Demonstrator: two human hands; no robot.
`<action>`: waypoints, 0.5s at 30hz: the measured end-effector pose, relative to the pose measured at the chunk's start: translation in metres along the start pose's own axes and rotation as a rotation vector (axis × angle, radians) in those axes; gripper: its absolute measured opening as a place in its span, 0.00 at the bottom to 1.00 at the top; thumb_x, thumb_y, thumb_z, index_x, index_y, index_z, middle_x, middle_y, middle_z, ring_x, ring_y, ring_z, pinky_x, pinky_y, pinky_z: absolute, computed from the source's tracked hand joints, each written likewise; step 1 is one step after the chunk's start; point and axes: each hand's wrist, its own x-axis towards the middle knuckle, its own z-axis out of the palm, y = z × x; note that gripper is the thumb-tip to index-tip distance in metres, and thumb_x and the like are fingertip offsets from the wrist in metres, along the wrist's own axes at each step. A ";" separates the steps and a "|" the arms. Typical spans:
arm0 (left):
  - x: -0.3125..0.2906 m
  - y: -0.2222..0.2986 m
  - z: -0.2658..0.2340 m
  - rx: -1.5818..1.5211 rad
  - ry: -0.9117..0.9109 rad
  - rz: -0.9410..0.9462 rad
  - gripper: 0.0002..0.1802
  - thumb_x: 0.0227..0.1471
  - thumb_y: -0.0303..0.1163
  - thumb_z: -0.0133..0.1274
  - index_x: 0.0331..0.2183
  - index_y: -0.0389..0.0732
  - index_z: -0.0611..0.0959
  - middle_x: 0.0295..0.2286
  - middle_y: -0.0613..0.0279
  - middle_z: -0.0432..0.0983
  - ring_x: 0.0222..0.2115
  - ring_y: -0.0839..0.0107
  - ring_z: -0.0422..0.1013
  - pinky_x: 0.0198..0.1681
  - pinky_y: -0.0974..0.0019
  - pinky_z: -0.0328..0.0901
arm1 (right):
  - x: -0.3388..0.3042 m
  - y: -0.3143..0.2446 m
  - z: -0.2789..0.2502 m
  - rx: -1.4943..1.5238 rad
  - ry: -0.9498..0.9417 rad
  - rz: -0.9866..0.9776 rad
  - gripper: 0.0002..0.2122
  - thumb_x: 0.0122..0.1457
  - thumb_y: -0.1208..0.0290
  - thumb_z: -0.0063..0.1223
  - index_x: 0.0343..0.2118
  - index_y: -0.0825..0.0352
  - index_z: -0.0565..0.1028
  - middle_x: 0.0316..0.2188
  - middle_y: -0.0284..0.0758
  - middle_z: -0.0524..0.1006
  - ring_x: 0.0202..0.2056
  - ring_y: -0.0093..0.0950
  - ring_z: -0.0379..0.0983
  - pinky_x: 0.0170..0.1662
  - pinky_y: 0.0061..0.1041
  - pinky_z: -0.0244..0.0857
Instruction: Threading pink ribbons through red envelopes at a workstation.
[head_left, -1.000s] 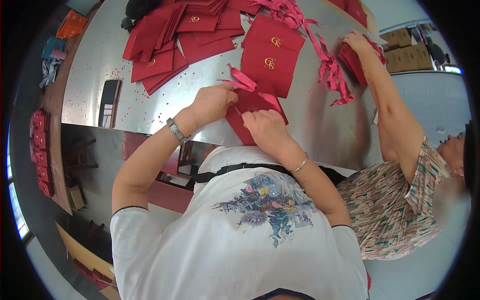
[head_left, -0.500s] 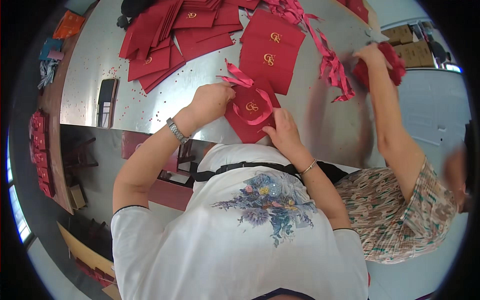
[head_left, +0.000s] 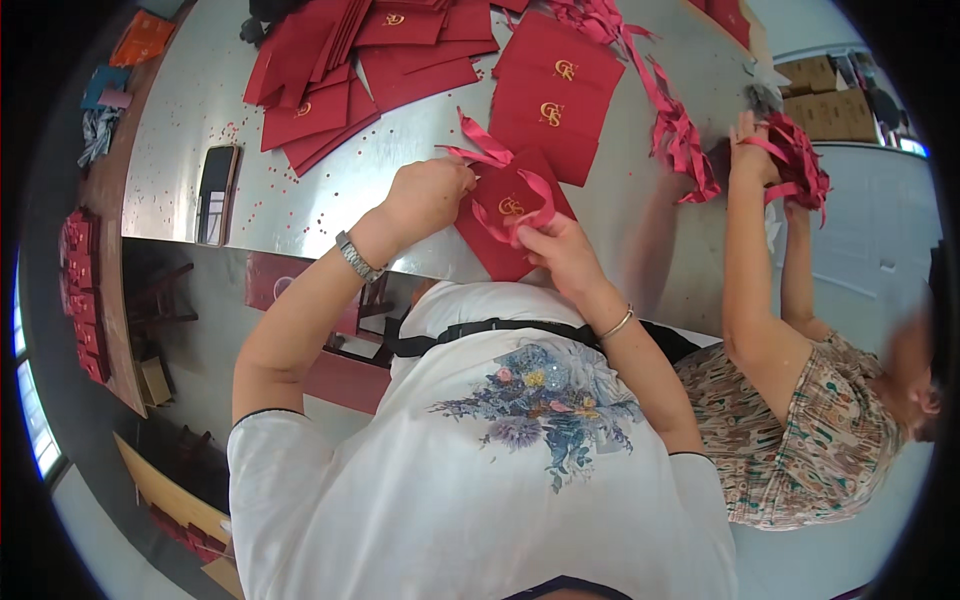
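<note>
A flat red paper bag (head_left: 497,243) with a gold emblem lies tilted at the table's near edge, in front of my body. A pink-red ribbon (head_left: 541,190) loops over its face, and one loose end sticks up beyond its top. My left hand (head_left: 428,203) is closed at the bag's upper left edge, its fingertips pinched there beside the ribbon. With thumb and fingers, my right hand (head_left: 566,258) pinches the lower part of the ribbon loop, over the bag's right side.
Stacked red bags (head_left: 556,95) lie just beyond, with a larger pile (head_left: 420,62) to their left. Loose ribbons (head_left: 672,135) trail on the metal table (head_left: 385,140). A phone (head_left: 217,196) rests at left among red specks. At right, a co-worker's hands (head_left: 752,155) hold a ribbon bundle (head_left: 797,170).
My right hand has moved from the bag's right edge up and inward onto the ribbon loop. My left hand stays at the bag's upper left. The co-worker's second arm has come into view.
</note>
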 end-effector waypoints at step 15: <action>0.000 -0.036 0.011 -0.386 0.159 0.030 0.05 0.43 0.24 0.52 0.27 0.36 0.81 0.26 0.52 0.76 0.28 0.55 0.73 0.35 0.60 0.67 | 0.014 0.034 -0.018 0.246 -0.208 -0.106 0.05 0.61 0.75 0.47 0.38 0.66 0.73 0.40 0.36 0.75 0.33 0.22 0.71 0.36 0.20 0.66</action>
